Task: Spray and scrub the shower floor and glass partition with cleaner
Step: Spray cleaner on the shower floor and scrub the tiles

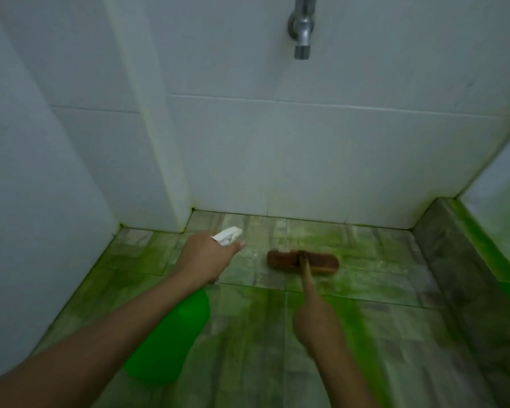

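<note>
Gripping: left hand point(206, 254) on half-hidden spray bottle point(171, 337), right hand point(315, 322) on blurred brush point(302, 262) handle.

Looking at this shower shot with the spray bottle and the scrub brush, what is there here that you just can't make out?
Head view only:
- Spray bottle: label and fill level unreadable; the left hand covers its neck and trigger.
- Brush: bristles hidden beneath its head, which is motion-blurred.
- Right hand: blurred, and its fingers are hidden behind the back of the hand.
- Tap: cut off by the top edge.
- Glass partition: cannot be identified.
</note>
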